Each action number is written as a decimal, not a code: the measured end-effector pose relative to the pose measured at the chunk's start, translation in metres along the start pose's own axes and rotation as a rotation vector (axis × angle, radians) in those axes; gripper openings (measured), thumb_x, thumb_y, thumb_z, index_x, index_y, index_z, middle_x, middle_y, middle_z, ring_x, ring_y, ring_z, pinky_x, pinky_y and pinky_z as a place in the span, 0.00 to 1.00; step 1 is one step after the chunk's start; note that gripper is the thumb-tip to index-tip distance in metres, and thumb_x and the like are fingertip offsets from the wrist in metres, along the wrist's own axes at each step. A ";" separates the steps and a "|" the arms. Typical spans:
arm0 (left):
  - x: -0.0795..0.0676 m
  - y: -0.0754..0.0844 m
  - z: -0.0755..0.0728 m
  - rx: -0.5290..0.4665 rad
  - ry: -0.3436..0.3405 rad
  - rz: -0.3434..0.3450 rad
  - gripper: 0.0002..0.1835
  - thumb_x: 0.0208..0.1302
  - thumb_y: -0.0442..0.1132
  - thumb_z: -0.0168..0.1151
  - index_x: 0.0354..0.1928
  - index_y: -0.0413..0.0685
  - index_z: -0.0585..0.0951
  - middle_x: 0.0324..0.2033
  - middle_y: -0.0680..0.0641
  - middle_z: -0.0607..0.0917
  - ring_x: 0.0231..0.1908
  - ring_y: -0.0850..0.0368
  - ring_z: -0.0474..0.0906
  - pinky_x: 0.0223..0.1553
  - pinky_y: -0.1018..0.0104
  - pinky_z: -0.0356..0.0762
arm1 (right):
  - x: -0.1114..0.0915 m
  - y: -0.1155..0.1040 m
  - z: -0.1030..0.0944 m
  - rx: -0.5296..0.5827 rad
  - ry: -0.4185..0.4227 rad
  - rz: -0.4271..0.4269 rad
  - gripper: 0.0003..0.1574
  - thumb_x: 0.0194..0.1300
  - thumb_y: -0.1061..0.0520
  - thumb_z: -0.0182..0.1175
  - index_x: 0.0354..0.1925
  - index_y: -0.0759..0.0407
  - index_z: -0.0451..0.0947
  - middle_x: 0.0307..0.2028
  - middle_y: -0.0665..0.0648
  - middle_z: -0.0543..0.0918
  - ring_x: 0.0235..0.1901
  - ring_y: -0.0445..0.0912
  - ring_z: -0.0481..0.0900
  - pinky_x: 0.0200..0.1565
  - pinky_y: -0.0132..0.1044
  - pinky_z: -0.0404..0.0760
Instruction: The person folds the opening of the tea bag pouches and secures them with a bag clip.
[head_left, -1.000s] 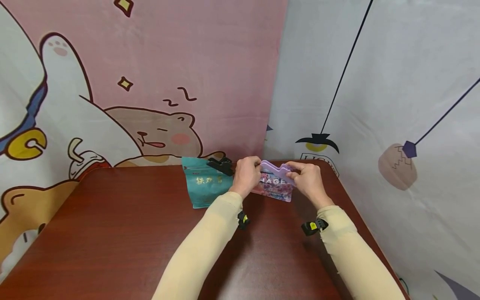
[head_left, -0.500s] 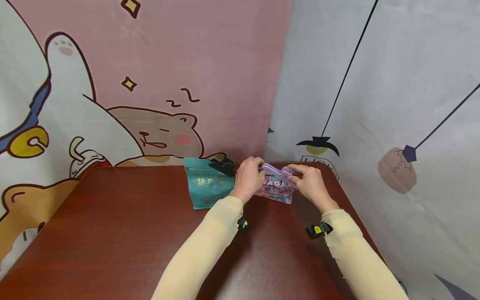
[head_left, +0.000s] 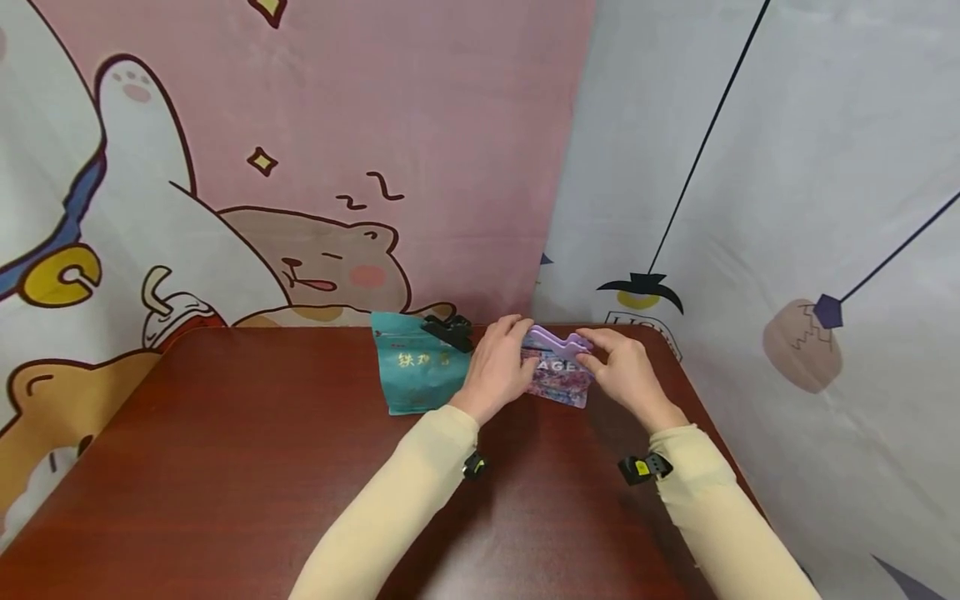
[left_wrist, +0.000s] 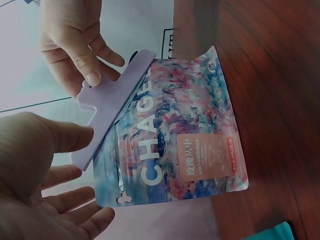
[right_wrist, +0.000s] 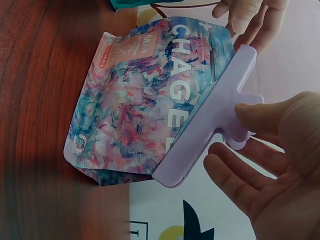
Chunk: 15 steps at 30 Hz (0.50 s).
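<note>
A pink-and-blue patterned pouch (left_wrist: 165, 115) with white lettering stands near the table's back edge. Across its top lies a lilac bag clip (right_wrist: 215, 120), set at a slant over one upper corner. My right hand (head_left: 626, 367) pinches the clip's handle, thumb on the near side and fingers behind. At the other end of the clip is my left hand (head_left: 495, 367), its fingers spread and loose beside the pouch's upper corner. In the left wrist view that hand's thumb overlaps the clip's end. In the head view my left hand hides part of the pouch.
Left of my left hand stands a teal pouch (head_left: 416, 375) with gold characters, a black clip (head_left: 448, 332) on its top corner. Both pouches are on a reddish-brown wooden table (head_left: 225, 467). A printed cloth (head_left: 465, 150) hangs right behind the table.
My left hand's fingers have loosened and spread, moving slightly away from the clip's end. My right hand keeps its pinch on the bag clip. The head view has shifted a little.
</note>
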<state>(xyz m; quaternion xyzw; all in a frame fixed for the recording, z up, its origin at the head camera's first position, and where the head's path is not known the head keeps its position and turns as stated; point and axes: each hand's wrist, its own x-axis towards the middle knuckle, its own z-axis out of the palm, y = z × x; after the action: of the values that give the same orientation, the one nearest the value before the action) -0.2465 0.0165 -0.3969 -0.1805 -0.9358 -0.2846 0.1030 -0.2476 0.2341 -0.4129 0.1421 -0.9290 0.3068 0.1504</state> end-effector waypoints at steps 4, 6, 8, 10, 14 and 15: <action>-0.006 -0.003 -0.004 0.019 -0.015 0.039 0.34 0.68 0.45 0.69 0.74 0.46 0.71 0.74 0.42 0.69 0.73 0.46 0.66 0.72 0.50 0.65 | -0.002 -0.001 -0.001 -0.023 0.011 -0.048 0.26 0.66 0.64 0.69 0.62 0.67 0.80 0.57 0.68 0.83 0.53 0.63 0.83 0.54 0.60 0.81; -0.009 -0.005 -0.005 0.026 -0.022 0.060 0.35 0.68 0.45 0.69 0.75 0.46 0.71 0.75 0.42 0.68 0.74 0.46 0.64 0.73 0.49 0.64 | -0.003 -0.002 -0.002 -0.025 0.016 -0.060 0.27 0.66 0.64 0.69 0.62 0.67 0.79 0.58 0.68 0.83 0.50 0.62 0.84 0.51 0.59 0.83; -0.013 -0.006 -0.007 0.029 -0.031 0.082 0.35 0.68 0.45 0.69 0.75 0.46 0.70 0.75 0.41 0.67 0.74 0.45 0.63 0.73 0.48 0.63 | -0.005 -0.002 -0.002 -0.028 0.022 -0.066 0.28 0.66 0.64 0.69 0.63 0.67 0.79 0.58 0.68 0.82 0.47 0.61 0.84 0.48 0.57 0.84; -0.016 -0.008 -0.008 0.032 -0.034 0.105 0.36 0.68 0.45 0.69 0.75 0.46 0.70 0.75 0.40 0.67 0.74 0.44 0.63 0.73 0.47 0.63 | -0.007 -0.002 -0.003 -0.030 0.026 -0.070 0.29 0.66 0.65 0.69 0.64 0.67 0.78 0.59 0.69 0.81 0.45 0.60 0.85 0.46 0.56 0.85; -0.021 -0.010 -0.011 0.037 -0.051 0.137 0.37 0.68 0.46 0.69 0.76 0.46 0.70 0.75 0.41 0.67 0.74 0.44 0.63 0.73 0.47 0.63 | -0.012 -0.002 -0.003 -0.032 0.048 -0.093 0.30 0.65 0.65 0.70 0.64 0.69 0.77 0.60 0.69 0.80 0.42 0.60 0.85 0.43 0.56 0.86; -0.023 -0.010 -0.012 0.035 -0.056 0.143 0.37 0.68 0.46 0.70 0.76 0.46 0.69 0.75 0.41 0.67 0.74 0.44 0.63 0.73 0.46 0.62 | -0.012 -0.002 -0.003 -0.036 0.055 -0.102 0.30 0.65 0.65 0.70 0.64 0.69 0.77 0.60 0.69 0.79 0.43 0.61 0.85 0.44 0.56 0.86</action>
<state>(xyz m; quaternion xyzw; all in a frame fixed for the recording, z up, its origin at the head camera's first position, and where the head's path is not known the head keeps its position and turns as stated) -0.2286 -0.0047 -0.3988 -0.2529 -0.9279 -0.2550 0.0997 -0.2347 0.2368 -0.4137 0.1779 -0.9215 0.2857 0.1940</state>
